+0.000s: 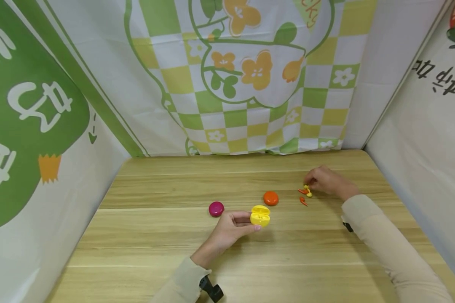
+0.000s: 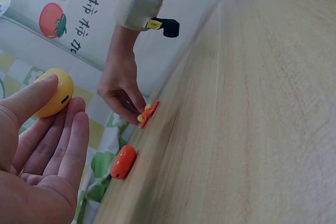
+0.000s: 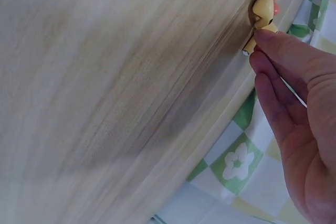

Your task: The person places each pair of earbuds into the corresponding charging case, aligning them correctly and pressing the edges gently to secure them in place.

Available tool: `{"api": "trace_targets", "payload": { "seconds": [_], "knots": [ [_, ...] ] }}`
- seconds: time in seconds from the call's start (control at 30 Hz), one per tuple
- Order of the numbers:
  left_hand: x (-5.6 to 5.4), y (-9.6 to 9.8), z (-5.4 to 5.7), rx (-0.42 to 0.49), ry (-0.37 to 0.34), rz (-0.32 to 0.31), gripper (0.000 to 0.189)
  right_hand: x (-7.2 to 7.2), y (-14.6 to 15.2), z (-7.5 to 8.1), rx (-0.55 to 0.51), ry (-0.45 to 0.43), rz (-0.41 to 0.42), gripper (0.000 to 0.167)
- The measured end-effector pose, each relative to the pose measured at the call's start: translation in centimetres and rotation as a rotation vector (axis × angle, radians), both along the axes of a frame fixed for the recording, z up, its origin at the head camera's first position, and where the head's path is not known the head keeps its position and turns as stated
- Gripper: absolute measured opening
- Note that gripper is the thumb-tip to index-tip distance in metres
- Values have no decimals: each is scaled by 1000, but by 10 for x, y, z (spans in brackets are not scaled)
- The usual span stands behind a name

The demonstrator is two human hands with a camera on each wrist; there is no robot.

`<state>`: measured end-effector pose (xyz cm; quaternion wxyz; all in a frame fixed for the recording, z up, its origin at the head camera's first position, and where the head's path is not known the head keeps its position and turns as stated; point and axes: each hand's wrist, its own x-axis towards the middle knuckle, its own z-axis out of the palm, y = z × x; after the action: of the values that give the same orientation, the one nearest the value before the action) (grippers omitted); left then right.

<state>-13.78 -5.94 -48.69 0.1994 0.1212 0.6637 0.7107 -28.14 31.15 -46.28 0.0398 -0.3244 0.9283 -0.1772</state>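
Note:
In the head view my left hand (image 1: 229, 231) pinches a yellow earbud case (image 1: 260, 219) above the table, its lid raised. The left wrist view shows the back of this case (image 2: 64, 92) with a small dark port, thumb on one side and fingers behind. My right hand (image 1: 327, 182) is low over the table at the right, pinching a yellow earbud (image 3: 249, 46) between thumb and fingertips. Right beside it is another yellow earbud (image 3: 263, 7). An orange earbud (image 1: 301, 191) lies partly under the yellow ones, with a second orange earbud (image 1: 303, 201) just nearer.
A closed orange case (image 1: 271, 198) lies on the wooden table (image 1: 167, 252) between my hands. To its left, a magenta case (image 1: 216, 209) sits close to my left hand. Printed cloth (image 1: 258, 126) hangs along the table's back edge, and pale printed panels stand at both sides.

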Motion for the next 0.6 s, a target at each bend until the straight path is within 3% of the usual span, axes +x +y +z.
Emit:
{"api": "trace_targets", "payload": {
  "seconds": [0.3,0.6],
  "knots": [
    [0,1,-2,7,-16,3,40,-4,-4,0,51,51,86,16],
    [-1,2,-5,5,2,-9,40,-4,-7,1,78,65,93,16]
  ]
}}
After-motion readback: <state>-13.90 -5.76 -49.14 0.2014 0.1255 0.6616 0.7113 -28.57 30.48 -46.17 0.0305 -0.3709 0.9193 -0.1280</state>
